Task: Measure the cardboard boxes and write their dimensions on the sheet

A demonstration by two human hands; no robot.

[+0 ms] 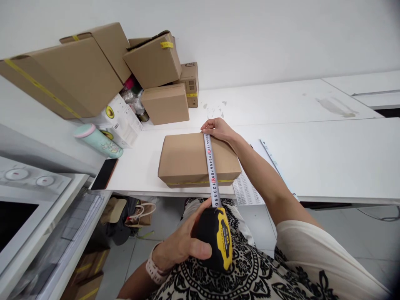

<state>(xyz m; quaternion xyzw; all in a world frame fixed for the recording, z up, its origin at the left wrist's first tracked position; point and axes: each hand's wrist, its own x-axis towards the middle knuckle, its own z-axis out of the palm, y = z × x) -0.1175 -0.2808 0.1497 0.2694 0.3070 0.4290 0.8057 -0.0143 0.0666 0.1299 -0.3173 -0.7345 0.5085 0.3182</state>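
Held the tape measure (220, 239) in the grip of the left hand (178, 248); pinched its blade (210, 162) with the right hand (219, 128) at the far edge of the carton (186, 156) on the desk (315, 158). Probably risked snap-back from a loosened pinch, or skew from tugging.

Matt cardboard box (184, 156), seemingly plastic tape-measure case (215, 237)

A plain white wall (265, 37) rises behind the white counter (337, 158), whose top shows long seams and, toward the far right, a scuffed patch (337, 107). A white shelf unit (70, 191) stands near left. Pale tiled floor (143, 252) lies below, under soft light.
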